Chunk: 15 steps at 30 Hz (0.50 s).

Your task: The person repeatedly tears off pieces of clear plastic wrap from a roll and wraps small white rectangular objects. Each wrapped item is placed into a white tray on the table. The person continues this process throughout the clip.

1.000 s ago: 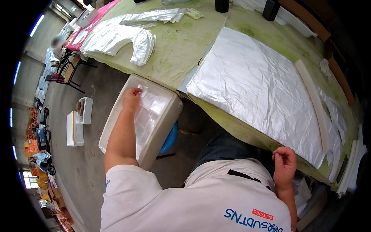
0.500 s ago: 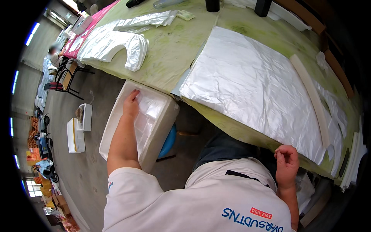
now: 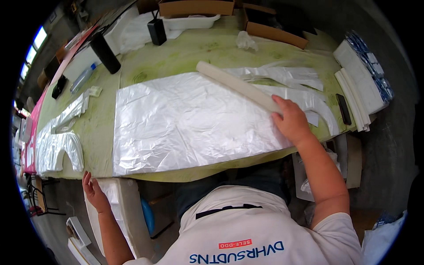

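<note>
A stack of shiny white plastic sheets (image 3: pixel 185 123) lies flat on the green-covered table in front of me. Across its right part runs a long off-white bar (image 3: pixel 236 85), set at a slant. My right hand (image 3: pixel 292 121) grips the near end of this bar between thumb and fingers. At the left, my left hand (image 3: pixel 96 196) is raised near the table's front edge with fingers apart and nothing in it. Below that hand stands a pale box (image 3: pixel 132 212) with clear plastic inside. Cut plastic pieces with curved edges (image 3: pixel 324 110) lie right of the bar.
More curved white plastic pieces (image 3: pixel 59 145) lie at the table's left. Farther back are a black cylinder (image 3: pixel 105 54), a clear bottle (image 3: pixel 82 78), a black box-shaped device (image 3: pixel 156 32) and cardboard trays (image 3: pixel 274 26). A dark phone-like object (image 3: pixel 343 109) and white rolls (image 3: pixel 353 99) lie at the right.
My view has swung to the right. My left hand has come up out of the pale box. My right hand has reached from beside my body to the bar and taken hold of its end.
</note>
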Each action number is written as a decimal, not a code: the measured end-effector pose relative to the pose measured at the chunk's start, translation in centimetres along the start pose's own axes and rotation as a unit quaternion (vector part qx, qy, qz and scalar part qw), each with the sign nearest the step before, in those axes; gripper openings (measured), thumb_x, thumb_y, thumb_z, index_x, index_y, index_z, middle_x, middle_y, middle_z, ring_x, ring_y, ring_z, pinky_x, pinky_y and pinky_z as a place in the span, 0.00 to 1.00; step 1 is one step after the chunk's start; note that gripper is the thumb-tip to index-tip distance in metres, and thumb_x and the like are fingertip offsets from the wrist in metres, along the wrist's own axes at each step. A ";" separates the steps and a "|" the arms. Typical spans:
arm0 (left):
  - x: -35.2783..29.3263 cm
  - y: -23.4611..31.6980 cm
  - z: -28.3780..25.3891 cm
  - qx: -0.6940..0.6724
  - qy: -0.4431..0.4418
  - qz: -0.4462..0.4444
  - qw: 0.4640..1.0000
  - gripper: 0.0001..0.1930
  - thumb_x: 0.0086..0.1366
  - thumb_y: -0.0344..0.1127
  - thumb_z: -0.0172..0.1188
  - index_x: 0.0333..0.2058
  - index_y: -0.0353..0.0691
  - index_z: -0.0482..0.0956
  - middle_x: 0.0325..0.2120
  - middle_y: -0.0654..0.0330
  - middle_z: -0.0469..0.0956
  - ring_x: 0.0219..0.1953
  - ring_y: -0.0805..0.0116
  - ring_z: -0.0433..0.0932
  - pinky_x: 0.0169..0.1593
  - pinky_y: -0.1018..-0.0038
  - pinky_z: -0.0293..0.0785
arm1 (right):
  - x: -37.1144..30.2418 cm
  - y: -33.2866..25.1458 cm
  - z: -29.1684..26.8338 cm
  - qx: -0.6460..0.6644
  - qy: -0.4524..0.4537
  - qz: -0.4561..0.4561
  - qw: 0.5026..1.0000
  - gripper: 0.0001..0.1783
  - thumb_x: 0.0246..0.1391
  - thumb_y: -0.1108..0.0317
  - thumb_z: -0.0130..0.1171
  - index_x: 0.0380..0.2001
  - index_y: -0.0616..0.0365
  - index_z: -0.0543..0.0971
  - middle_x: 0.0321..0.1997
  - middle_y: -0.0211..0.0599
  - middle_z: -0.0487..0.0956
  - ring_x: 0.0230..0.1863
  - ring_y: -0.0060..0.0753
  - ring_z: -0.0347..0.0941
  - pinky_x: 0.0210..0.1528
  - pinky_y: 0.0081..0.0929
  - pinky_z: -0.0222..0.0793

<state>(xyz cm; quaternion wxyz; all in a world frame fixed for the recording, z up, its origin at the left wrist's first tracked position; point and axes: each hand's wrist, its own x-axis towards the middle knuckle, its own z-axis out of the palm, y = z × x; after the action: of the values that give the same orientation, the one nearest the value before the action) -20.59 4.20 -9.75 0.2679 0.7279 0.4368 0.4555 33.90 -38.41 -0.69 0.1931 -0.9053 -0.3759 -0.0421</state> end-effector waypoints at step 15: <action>-8.1 34.1 29.5 -0.114 -0.547 0.363 0.745 0.25 0.63 0.33 0.67 0.60 0.43 0.78 0.70 0.47 0.62 0.75 0.40 0.50 0.74 0.52 0.54 | -12.7 -7.0 1.9 0.471 -0.092 0.143 0.866 0.40 0.61 0.61 0.66 0.70 0.61 0.61 0.56 0.53 0.73 0.48 0.42 0.77 0.51 0.35 0.76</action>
<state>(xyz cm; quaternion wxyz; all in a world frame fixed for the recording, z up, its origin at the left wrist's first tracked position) 17.56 -18.90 0.62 0.3564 0.9200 -0.1373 0.0882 19.83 -41.58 -3.06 0.5646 -0.7503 -0.2341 0.2518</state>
